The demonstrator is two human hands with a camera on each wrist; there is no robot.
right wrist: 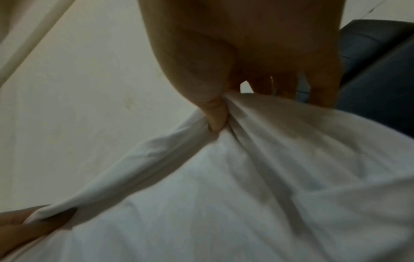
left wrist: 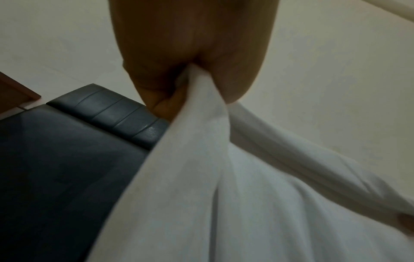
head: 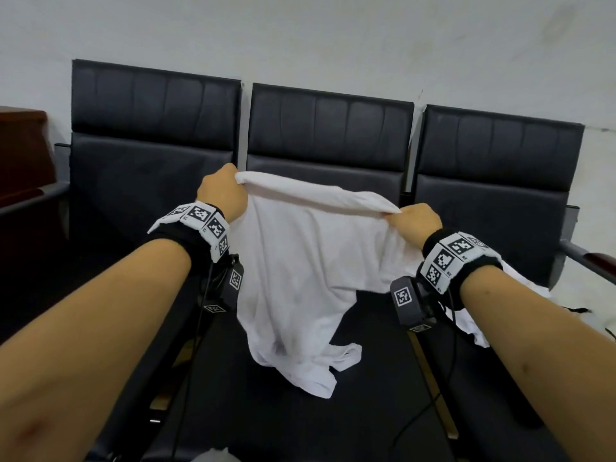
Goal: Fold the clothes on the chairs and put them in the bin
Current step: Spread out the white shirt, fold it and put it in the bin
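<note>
A white garment [head: 300, 261] hangs stretched between my two hands above the middle black chair [head: 330, 128]. My left hand [head: 221, 191] grips its upper left corner and my right hand [head: 416, 223] pinches its upper right corner. The lower part of the cloth droops onto the seat in loose folds. Close up, my left hand [left wrist: 190, 74] has the white garment [left wrist: 246, 195] bunched between thumb and fingers. My right hand [right wrist: 226, 99] pinches the white garment [right wrist: 268, 177] at a gathered edge. No bin is in view.
Three black padded chairs stand in a row against a white wall [head: 300, 35]. More white cloth [head: 520, 288] lies on the right chair [head: 493, 181]. A dark wooden cabinet [head: 23, 151] stands at far left. A white scrap [head: 213, 456] shows at the bottom edge.
</note>
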